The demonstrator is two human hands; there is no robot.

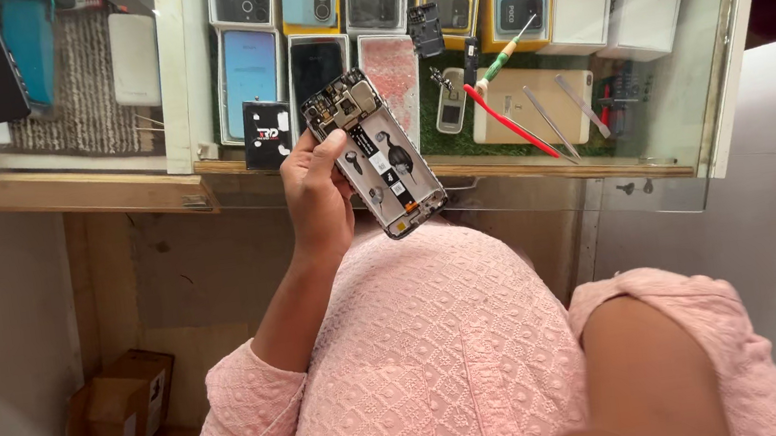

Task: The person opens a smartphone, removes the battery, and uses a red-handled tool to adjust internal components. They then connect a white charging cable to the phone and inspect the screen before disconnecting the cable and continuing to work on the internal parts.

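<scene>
Glass display counter (685, 63) holds phone boxes and tools; near it, left hand (316, 192) fingers grip an opened smartphone (375, 153) by its edge, best kept level. Right hand unseen.

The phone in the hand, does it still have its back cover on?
No, the phone held in the left hand has no back cover, so its inner parts and black cable strip show.
</scene>
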